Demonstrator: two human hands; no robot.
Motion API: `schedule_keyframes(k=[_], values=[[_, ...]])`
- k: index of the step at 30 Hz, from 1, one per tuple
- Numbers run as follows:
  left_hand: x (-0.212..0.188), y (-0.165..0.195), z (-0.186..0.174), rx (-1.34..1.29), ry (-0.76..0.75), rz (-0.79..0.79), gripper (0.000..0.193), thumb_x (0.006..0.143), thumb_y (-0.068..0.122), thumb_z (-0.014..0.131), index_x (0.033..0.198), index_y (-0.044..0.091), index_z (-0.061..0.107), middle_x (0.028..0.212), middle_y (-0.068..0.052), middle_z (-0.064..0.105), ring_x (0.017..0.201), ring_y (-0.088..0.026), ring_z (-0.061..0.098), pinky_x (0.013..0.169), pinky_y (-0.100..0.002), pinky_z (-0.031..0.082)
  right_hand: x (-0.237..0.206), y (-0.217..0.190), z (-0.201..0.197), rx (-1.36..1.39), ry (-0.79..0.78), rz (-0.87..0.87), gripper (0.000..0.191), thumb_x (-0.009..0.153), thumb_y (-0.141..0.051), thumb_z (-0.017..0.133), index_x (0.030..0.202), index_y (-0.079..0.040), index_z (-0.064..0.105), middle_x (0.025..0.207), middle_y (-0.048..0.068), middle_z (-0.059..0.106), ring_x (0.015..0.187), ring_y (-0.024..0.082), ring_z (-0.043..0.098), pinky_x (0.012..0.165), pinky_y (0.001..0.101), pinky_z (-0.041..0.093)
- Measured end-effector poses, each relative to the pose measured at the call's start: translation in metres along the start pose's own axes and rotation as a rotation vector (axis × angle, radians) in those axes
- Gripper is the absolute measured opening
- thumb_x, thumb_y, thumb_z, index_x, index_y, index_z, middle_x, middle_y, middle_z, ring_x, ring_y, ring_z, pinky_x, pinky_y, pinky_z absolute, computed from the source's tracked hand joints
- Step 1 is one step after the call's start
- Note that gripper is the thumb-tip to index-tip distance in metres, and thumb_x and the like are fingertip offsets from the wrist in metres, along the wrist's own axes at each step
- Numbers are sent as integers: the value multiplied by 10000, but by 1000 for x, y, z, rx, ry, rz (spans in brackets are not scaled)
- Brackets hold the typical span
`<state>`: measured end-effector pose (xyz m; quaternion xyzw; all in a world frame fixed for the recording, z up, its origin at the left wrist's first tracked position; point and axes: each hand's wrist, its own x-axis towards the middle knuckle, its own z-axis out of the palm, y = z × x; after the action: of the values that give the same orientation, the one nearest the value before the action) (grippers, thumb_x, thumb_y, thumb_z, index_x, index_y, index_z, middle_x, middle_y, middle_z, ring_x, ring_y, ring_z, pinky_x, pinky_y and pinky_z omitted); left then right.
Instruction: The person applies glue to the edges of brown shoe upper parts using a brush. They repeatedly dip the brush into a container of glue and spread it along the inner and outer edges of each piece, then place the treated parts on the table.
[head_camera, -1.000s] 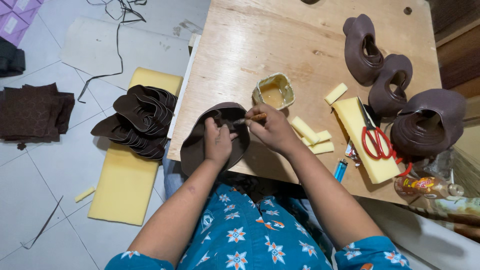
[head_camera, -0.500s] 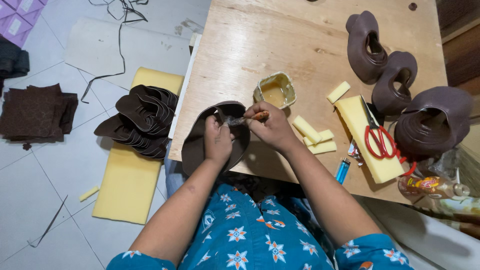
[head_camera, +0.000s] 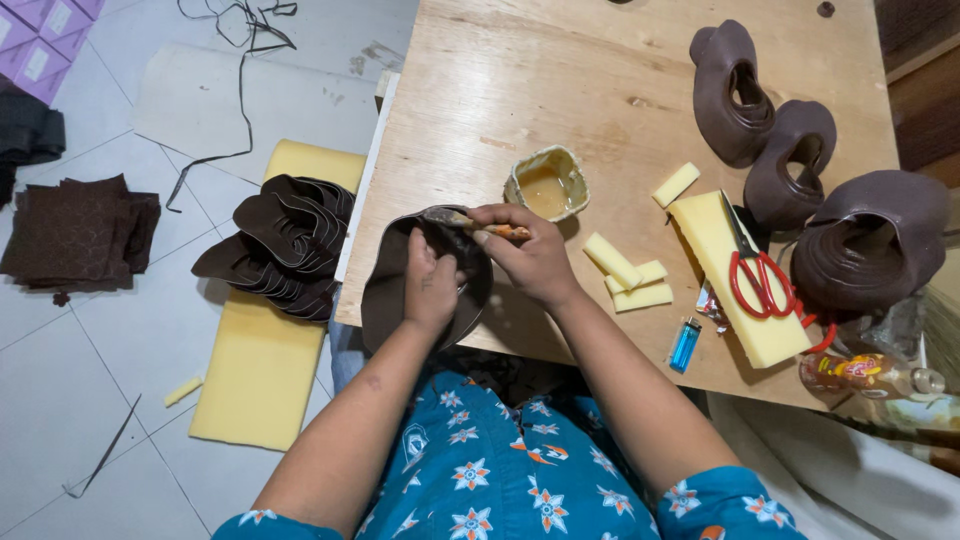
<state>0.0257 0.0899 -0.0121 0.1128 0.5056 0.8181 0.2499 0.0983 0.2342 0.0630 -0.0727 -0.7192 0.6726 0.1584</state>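
My left hand (head_camera: 430, 283) presses down on a dark brown curved leather piece (head_camera: 388, 290) at the near left edge of the wooden table (head_camera: 560, 90). My right hand (head_camera: 530, 250) grips a small brush (head_camera: 462, 221) with an orange handle; its bristle tip rests on the upper rim of the brown piece. Just beyond the hands stands a small open tin of yellowish glue (head_camera: 546, 183).
Yellow foam strips (head_camera: 630, 275), a foam block (head_camera: 735, 275) with red-handled scissors (head_camera: 760, 275), a blue lighter (head_camera: 686, 344) and three brown shaped pieces (head_camera: 800, 160) lie on the right. A pile of brown cut pieces (head_camera: 280, 245) sits on a yellow foam sheet (head_camera: 250, 370) on the tiled floor.
The brush tip has shifted slightly left along the rim of the brown piece. My left hand stays pressed on the piece.
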Motion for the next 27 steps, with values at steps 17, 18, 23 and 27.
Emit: schedule_keyframes(k=[17, 18, 23, 27], values=[[0, 4, 2, 29, -65, -4, 371, 925, -48, 394, 1280, 47, 439, 1216, -84, 602, 994, -113, 633, 781, -262, 581, 11, 8, -10, -230, -26, 95, 168, 888, -75, 709, 1042, -8, 725, 947, 56, 731, 853, 108, 655, 760, 258, 543], [-1, 4, 1, 56, -74, 14, 378, 924, -51, 393, 1285, 48, 441, 1218, -82, 600, 981, -104, 619, 766, -251, 563, 11, 6, -10, -233, -16, 69, 154, 886, -73, 707, 1024, -8, 724, 927, 50, 723, 839, 105, 650, 747, 256, 539], [-1, -1, 0, 87, -99, 67, 357, 960, -47, 427, 1308, 29, 453, 1151, -87, 606, 866, -95, 577, 694, -235, 511, 13, -2, -5, -261, -53, -80, 162, 883, -79, 692, 1032, -17, 710, 965, 38, 722, 877, 96, 662, 775, 249, 541], [0, -4, -2, 160, -47, 2, 410, 912, -40, 413, 1313, 43, 411, 1126, -62, 603, 857, -87, 610, 717, -234, 578, 13, -12, -16, -409, -89, 9, 161, 847, -73, 678, 992, -18, 724, 906, 57, 733, 819, 117, 671, 742, 264, 547]])
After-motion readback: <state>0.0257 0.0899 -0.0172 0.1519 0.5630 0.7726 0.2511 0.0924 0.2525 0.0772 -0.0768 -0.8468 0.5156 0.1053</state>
